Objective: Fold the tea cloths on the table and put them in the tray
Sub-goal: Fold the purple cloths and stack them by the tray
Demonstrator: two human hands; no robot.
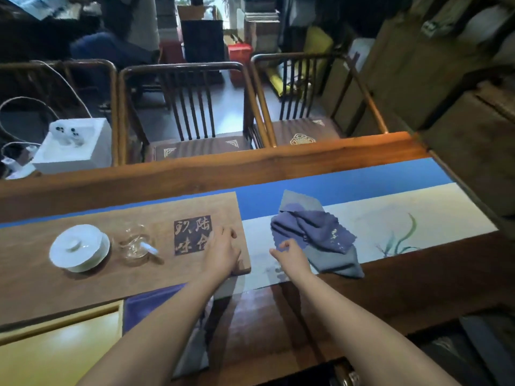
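While the cloths (315,232) are lying crumpled on the table (390,277) runner, their long axis is running from far left to near right. Both arms are reaching forward. The left hand (223,252) is resting flat, fingers straight, on the tray (139,274) end. The right hand (291,253), fingers loosely curled, is touching the cloths' near-left edge, holding nothing.

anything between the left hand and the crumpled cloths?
In the head view, only a bare strip of pale table runner lies between the left hand on the wooden tray and the cloths; the right hand reaches across its near part.
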